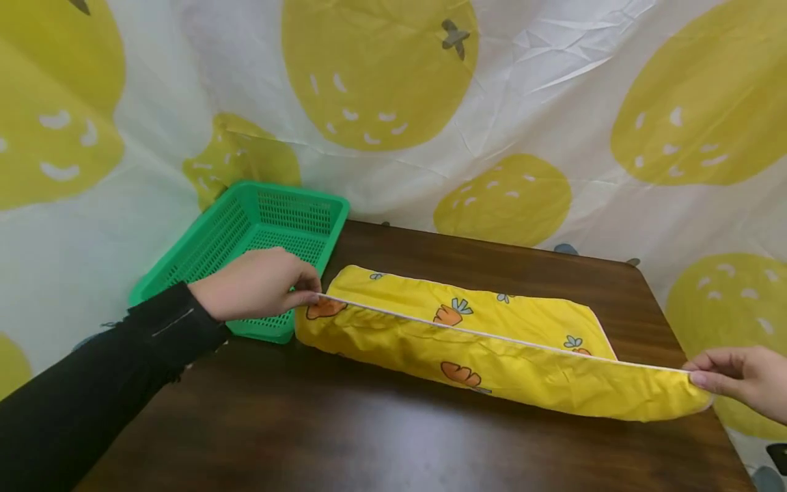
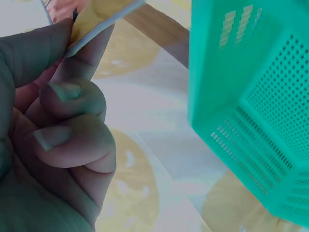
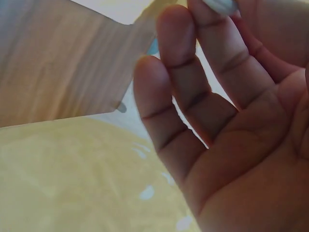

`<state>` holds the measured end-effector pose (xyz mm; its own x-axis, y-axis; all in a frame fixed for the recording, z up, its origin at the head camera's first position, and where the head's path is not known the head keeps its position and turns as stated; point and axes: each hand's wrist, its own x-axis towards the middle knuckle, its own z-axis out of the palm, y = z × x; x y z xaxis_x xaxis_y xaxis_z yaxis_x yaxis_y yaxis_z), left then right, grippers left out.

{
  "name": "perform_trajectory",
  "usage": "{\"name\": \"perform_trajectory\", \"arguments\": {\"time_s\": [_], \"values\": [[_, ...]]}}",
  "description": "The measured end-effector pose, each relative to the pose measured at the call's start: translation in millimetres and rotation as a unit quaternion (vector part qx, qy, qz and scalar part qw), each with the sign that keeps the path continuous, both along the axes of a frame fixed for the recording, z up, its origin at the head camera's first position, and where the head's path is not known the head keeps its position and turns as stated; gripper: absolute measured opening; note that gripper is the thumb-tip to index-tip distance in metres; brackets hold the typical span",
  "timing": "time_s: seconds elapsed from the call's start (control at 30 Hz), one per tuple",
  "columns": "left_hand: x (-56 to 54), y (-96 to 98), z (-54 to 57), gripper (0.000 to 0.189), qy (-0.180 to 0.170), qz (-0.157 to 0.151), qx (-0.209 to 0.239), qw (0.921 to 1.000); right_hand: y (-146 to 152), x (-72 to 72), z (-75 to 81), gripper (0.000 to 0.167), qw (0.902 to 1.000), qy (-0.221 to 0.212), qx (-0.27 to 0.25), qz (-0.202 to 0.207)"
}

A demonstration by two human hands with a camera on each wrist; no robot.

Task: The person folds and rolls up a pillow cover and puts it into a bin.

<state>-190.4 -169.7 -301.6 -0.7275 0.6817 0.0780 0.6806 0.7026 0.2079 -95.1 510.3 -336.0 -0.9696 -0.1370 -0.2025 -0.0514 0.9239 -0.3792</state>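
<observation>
A yellow cloth (image 1: 504, 372) with printed carrots and white edging stretches between both hands above the dark wooden table. Its near part hangs from a taut white edge, while a far part lies flat behind. At the left end of that edge, my left hand (image 1: 255, 283) pinches a corner between thumb and index finger. The left wrist view shows the pinched corner (image 2: 99, 21) close up, the other fingers curled beneath. My right hand (image 1: 747, 379) pinches the opposite corner. In the right wrist view, the remaining fingers (image 3: 176, 96) extend loosely, and the cloth is mostly out of frame.
A green perforated plastic basket (image 1: 335, 205) stands at the back left, just beyond my left hand. The wooden table (image 1: 369, 437) ends at the back and right against a white hanging sheet (image 1: 381, 178) with yellow fruit prints. A small dark object (image 1: 778, 456) shows at the right edge.
</observation>
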Motion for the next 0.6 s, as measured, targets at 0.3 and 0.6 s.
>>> {"name": "perform_trajectory", "arguments": {"time_s": [0.3,0.6], "values": [[-46.8,10.5,-1.3,0.008,0.021,0.025,-0.007,0.9995,-6.8,-45.4,14.0,0.032,0.9982,0.035,0.048,-0.005],[-95.1,34.5,-11.0,0.013,0.044,0.075,-0.051,0.9949,-14.7,-91.6,0.5,0.048,0.9962,0.068,0.049,-0.022]]}}
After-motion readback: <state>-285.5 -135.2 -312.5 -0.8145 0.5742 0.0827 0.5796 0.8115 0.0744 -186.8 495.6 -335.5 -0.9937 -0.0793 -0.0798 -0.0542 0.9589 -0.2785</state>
